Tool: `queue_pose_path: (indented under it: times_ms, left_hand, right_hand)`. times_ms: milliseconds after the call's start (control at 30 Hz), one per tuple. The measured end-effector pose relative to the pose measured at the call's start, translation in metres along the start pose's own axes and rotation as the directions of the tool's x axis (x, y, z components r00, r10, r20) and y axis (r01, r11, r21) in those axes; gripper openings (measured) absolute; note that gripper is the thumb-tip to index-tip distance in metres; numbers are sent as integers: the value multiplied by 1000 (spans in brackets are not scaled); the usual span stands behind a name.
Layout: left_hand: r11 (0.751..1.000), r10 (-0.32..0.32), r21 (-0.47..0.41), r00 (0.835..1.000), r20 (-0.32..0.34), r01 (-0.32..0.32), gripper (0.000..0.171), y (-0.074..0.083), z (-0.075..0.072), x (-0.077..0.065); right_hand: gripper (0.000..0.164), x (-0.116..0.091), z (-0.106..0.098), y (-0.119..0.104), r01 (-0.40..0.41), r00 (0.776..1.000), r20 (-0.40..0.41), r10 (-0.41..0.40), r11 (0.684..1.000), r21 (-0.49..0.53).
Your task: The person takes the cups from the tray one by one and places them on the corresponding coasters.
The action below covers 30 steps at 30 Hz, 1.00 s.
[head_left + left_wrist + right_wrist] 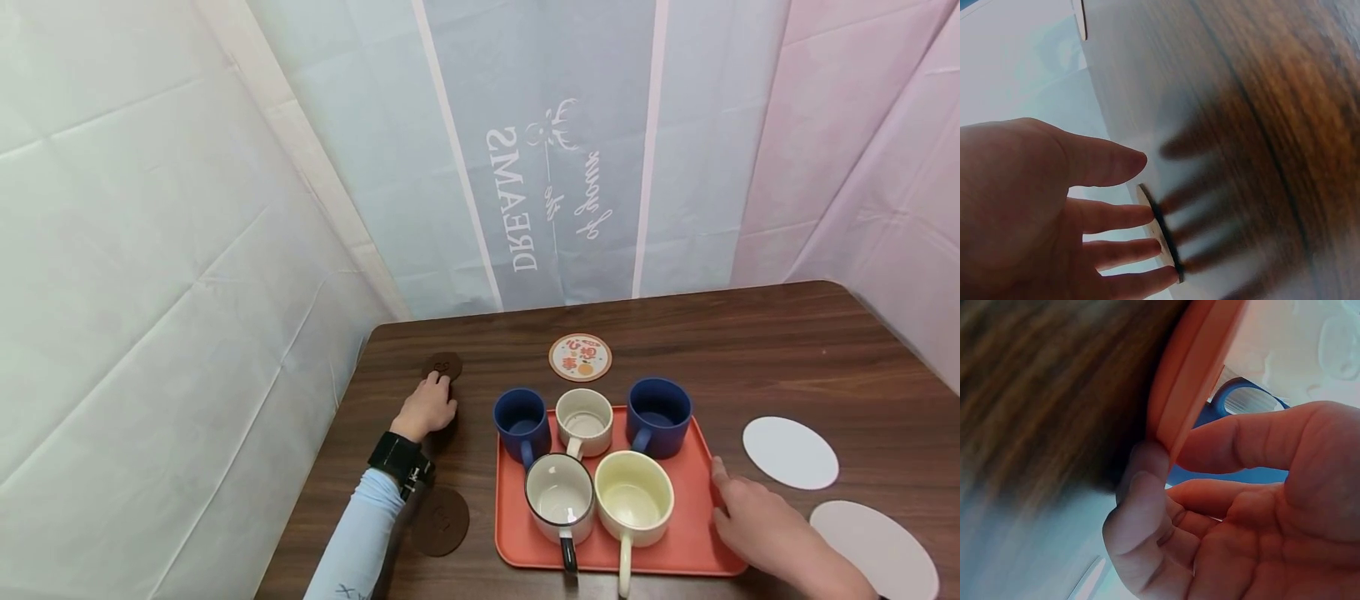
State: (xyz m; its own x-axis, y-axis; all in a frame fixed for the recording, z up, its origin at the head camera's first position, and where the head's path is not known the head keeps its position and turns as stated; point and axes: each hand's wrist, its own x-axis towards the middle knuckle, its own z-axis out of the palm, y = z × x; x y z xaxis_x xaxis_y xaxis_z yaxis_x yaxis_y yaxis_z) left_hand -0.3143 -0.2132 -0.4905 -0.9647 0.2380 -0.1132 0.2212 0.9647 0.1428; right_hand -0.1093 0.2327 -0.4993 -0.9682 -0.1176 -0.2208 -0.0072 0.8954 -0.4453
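Right hand point(761, 521) pinches red tray point(693, 504) edge, left hand point(427, 409) touches small brown coaster point(443, 363), fingers extended; 1-sided lifting could slide the 5 mugs point(634, 493).

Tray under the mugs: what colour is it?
The tray is orange-red, seen best in the head view.

An orange-red, round-cornered tray point(693, 500) with a raised rim; beyond its far left corner, a round dark-brown coaster point(443, 364) lies flat.
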Motion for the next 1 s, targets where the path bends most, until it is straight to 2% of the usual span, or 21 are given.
queue_pose_path:
  times_ms: [167,333,600,867,1000]
  left_hand:
    - [998,7,-61,1000,-14,-7,52,1,-3,-9]
    - [995,39,-86,999,-12,-39,49,9,-8,-30]
    - [995,87,-54,996,-31,-88,38,28,-15,-77]
    - [994,51,-94,999,-16,-53,32,49,-17,-133]
    - [991,18,-136,1000,25,-14,33,55,-20,-154]
  right_hand:
    - [65,-1,0,0,12,1000,-20,-12,1000,-23]
    - [66,-1,-1,1,8,1000,-3,-8,1000,-22]
    - [67,2,-2,2,29,1000,-4,-29,999,-35]
    - [67,3,-2,5,42,999,-9,-42,998,-41]
    - [66,4,-2,7,40,999,8,-40,999,-28]
